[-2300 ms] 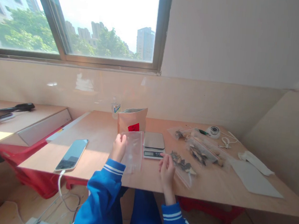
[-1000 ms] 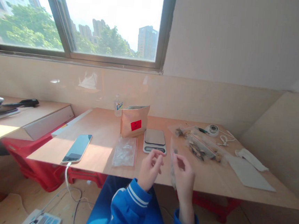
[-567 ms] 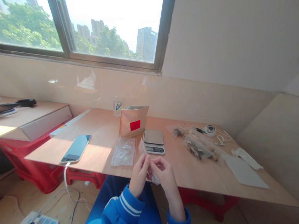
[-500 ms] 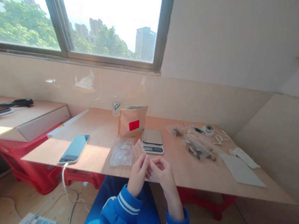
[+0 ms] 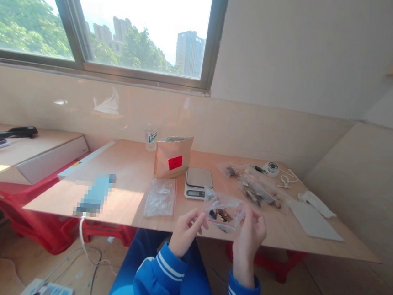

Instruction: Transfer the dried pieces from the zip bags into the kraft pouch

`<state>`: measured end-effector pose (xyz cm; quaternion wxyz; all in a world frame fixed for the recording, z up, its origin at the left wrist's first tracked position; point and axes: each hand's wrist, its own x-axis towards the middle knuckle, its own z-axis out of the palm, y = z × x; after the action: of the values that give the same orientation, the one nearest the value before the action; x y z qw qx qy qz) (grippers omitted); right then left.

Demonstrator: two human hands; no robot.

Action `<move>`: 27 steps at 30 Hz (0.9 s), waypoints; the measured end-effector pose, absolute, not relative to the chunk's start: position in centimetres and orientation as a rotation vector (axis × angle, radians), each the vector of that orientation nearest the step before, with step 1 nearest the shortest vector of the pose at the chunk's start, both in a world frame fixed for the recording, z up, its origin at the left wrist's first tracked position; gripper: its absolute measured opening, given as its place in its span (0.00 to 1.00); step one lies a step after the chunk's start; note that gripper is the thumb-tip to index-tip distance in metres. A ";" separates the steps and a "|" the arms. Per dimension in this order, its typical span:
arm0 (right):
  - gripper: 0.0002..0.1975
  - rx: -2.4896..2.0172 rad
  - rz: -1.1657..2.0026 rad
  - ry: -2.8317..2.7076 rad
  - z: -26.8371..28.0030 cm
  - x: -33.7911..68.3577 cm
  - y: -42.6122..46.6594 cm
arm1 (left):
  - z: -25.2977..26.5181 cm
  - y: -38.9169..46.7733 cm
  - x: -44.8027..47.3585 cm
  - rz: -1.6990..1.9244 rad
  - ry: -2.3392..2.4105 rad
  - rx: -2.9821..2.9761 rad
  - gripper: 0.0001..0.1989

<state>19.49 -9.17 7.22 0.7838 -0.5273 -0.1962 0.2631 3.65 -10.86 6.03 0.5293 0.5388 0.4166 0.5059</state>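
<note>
Between my hands, over the table's front edge, is a clear zip bag point(image 5: 232, 203) with dark brown dried pieces point(image 5: 223, 215) inside. My left hand point(image 5: 188, 229) pinches its left edge between thumb and fingers. Its right edge is gripped by my right hand point(image 5: 250, 232). Just behind the bag stands a kitchen scale point(image 5: 199, 179) with a bare plate. A stack of clear zip bags point(image 5: 160, 198) lies flat left of the scale. Behind these, a brown paper pouch point(image 5: 172, 157) with a red label stands upright, its top open.
Filled clear bags point(image 5: 255, 193) lie at the right, near a white round device point(image 5: 272, 169) with a cable. Grey sheet point(image 5: 315, 221) and white cloth point(image 5: 316, 204) are farther right. A bottle point(image 5: 151, 137) stands at the back; a cabled phone point(image 5: 96, 195) lies left.
My hands were close together around a bunched bag. My right hand has moved right, and the bag is now spread out with its dark pieces showing. The camera view has shifted slightly.
</note>
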 end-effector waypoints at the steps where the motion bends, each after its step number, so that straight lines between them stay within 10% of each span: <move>1: 0.14 -1.105 0.608 -0.423 7.6 19.0 -9.4 | 5.6 -10.6 3.9 1.233 0.992 1.211 0.26; 13: 0.15 -0.940 1.109 -0.576 6.9 11.6 -9.7 | 3.2 -9.3 3.7 1.334 0.753 0.652 0.40; 27: 0.14 -0.986 0.388 -1.756 6.6 13.2 -9.7 | 3.6 -8.9 0.4 1.466 0.964 1.019 0.34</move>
<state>13.20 -9.70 6.64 0.5188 -0.4111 -0.7319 0.1619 0.38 -8.86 3.57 0.5278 0.4266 0.4036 0.6136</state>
